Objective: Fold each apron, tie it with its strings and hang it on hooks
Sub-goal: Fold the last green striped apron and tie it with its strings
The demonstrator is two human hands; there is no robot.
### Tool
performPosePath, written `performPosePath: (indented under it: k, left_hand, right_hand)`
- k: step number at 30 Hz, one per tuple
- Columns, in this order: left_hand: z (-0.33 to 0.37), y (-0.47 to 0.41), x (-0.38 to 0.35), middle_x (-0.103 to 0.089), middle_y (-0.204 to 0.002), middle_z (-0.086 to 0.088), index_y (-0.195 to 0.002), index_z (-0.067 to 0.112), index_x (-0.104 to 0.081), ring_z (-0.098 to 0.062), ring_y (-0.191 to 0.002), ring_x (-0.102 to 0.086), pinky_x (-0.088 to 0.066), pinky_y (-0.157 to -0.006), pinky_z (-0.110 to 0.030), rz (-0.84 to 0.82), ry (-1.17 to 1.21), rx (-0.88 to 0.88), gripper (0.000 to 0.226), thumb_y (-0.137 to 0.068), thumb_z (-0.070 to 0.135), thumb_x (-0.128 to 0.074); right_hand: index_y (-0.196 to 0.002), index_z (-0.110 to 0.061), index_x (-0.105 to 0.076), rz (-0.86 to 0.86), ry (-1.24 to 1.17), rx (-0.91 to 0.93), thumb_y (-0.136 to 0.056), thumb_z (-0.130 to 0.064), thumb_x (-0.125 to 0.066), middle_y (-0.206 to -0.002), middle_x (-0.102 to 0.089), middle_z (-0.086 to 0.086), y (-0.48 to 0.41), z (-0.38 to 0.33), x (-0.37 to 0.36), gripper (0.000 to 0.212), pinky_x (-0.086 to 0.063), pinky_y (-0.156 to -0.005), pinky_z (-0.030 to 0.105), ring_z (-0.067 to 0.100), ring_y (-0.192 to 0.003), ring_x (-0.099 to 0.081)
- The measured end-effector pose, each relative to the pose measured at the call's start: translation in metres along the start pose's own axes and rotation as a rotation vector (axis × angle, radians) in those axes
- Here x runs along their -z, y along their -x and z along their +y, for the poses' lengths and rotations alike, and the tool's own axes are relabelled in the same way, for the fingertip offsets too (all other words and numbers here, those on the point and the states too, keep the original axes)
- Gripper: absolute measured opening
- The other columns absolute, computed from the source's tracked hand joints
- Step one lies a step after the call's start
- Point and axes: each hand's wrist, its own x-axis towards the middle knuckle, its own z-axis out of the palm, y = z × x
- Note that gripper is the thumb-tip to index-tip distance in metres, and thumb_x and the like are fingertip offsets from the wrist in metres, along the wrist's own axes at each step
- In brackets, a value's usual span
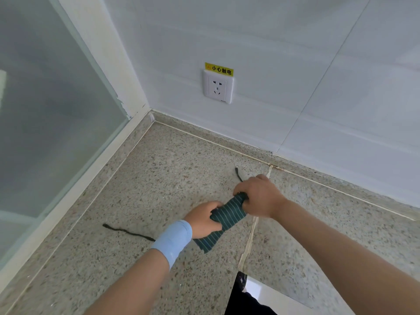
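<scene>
Near the middle of the speckled worktop (159,178), the folded striped apron (229,218) lay as a tight bundle. Its near end was gripped by the left hand (203,218) and its far end squeezed in the right hand (261,196), both clenched around the cloth. One string (127,231) trailed off to the left across the stone; the other string (238,173) poked out beyond the right hand. To my eye the danger was plain: fetching either string meant loosening one grip, and the bundle looked ready to spring open. A string pulled too hard could also drag the folds askew.
</scene>
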Motion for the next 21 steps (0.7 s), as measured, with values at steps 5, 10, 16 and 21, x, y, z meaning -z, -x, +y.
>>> performPosePath:
  k: [5, 10, 16, 21]
  left_hand:
    - [0.03, 0.052, 0.023, -0.073, -0.107, -0.014, -0.118, 0.018, -0.07, -0.029, -0.091, -0.07, -0.058, -0.084, -0.042, -0.091, 0.615, 0.07, 0.033, -0.088, 0.006, -0.066]
    - [0.051, 0.09, 0.027, -0.071, -0.092, -0.011, -0.123, 0.007, -0.062, -0.021, -0.079, -0.068, -0.056, -0.07, -0.034, -0.196, 0.835, -0.048, 0.03, -0.094, 0.001, -0.06]
    - [0.072, 0.122, 0.028, -0.071, -0.094, -0.012, -0.121, -0.001, -0.063, -0.021, -0.081, -0.069, -0.055, -0.071, -0.031, -0.056, 0.871, -0.216, 0.032, -0.09, 0.008, -0.067]
    - [0.085, 0.135, 0.025, -0.067, -0.121, -0.008, -0.122, 0.017, -0.054, -0.02, -0.105, -0.068, -0.056, -0.091, -0.036, 0.31, 0.691, -0.263, 0.052, -0.079, 0.027, -0.082]
  right_hand:
    - [-0.133, -0.017, -0.061, 0.575, 0.112, 0.163, -0.084, -0.007, -0.067, -0.132, -0.061, 0.009, 0.039, -0.028, 0.008, 0.05, -0.04, -0.11, 0.052, 0.032, -0.126, -0.053]
    - [-0.153, -0.013, -0.033, 0.439, -0.038, 0.1, -0.075, -0.022, -0.062, -0.155, -0.04, 0.003, 0.074, -0.071, 0.01, 0.083, -0.02, -0.123, 0.047, 0.023, -0.149, -0.029]
    - [-0.115, -0.02, -0.052, 0.529, -0.432, -0.121, -0.094, -0.017, -0.064, -0.098, -0.069, -0.003, 0.083, -0.103, 0.053, 0.024, -0.052, -0.071, 0.031, 0.014, -0.082, -0.064]
    - [-0.094, -0.022, -0.069, 0.319, -0.704, -0.253, -0.091, -0.015, -0.07, -0.091, -0.068, -0.004, 0.086, -0.106, 0.106, 0.007, -0.054, -0.07, 0.023, 0.014, -0.08, -0.066]
